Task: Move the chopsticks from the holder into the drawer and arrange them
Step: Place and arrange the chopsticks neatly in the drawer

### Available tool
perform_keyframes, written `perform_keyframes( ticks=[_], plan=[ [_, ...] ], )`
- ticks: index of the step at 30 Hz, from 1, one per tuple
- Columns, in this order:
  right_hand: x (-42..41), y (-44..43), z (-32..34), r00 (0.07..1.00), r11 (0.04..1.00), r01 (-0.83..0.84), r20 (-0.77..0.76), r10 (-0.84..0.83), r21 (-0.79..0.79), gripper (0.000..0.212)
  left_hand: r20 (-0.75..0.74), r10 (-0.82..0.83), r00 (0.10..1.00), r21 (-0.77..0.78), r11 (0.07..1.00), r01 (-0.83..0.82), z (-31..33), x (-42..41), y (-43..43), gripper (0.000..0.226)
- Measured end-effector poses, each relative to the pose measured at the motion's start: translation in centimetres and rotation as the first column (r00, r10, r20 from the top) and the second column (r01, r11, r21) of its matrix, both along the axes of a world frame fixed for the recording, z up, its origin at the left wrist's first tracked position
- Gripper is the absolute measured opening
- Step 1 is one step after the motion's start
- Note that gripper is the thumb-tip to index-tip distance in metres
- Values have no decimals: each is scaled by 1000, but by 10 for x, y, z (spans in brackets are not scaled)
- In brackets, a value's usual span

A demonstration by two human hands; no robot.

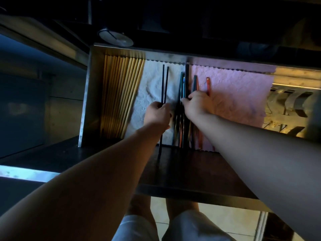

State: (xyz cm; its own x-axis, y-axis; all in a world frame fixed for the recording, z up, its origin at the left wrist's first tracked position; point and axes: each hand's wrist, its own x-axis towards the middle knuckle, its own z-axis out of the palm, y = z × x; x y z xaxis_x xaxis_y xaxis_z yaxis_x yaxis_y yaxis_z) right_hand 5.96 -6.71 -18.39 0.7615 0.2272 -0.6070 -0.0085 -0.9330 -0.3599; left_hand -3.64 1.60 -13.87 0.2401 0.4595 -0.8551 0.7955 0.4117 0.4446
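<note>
An open steel drawer (90,94) is lined with a white towel (151,80) and a pink towel (239,94). A row of several wooden chopsticks (119,94) lies along its left side. My left hand (157,114) is closed on a pair of black chopsticks (164,82) that lie lengthwise on the white towel. My right hand (197,105) rests on a bundle of dark and teal chopsticks (183,84) at the seam of the two towels, fingers curled over them. A red chopstick (208,85) and a dark one (194,84) lie just right of that bundle. The holder cannot be made out.
A round metal lid-like object (115,38) sits on the dark counter behind the drawer. To the right, spoons or ladles (293,103) lie in a lit compartment. The drawer's dark front panel (182,169) lies under my forearms. Tiled floor and my knees show below.
</note>
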Motion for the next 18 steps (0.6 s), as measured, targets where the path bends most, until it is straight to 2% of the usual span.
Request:
perform_keyframes(
  ticks=[5,10,13,18],
  plan=[
    [3,3,-8,994,994,105,-38,-105,1,34,17,-13,1000,-16,1000,14,2,0,3,16],
    [3,-6,-9,969,968,235,-96,-227,85,25,33,-14,999,-54,998,16,8,-1,7,20],
    [2,-8,-1,966,959,251,-98,-239,135,8,30,-9,1000,-72,997,11,11,-1,10,16],
    [3,-15,16,983,968,176,-88,-163,179,8,8,-42,999,-89,995,42,16,-5,19,21]
  ],
)
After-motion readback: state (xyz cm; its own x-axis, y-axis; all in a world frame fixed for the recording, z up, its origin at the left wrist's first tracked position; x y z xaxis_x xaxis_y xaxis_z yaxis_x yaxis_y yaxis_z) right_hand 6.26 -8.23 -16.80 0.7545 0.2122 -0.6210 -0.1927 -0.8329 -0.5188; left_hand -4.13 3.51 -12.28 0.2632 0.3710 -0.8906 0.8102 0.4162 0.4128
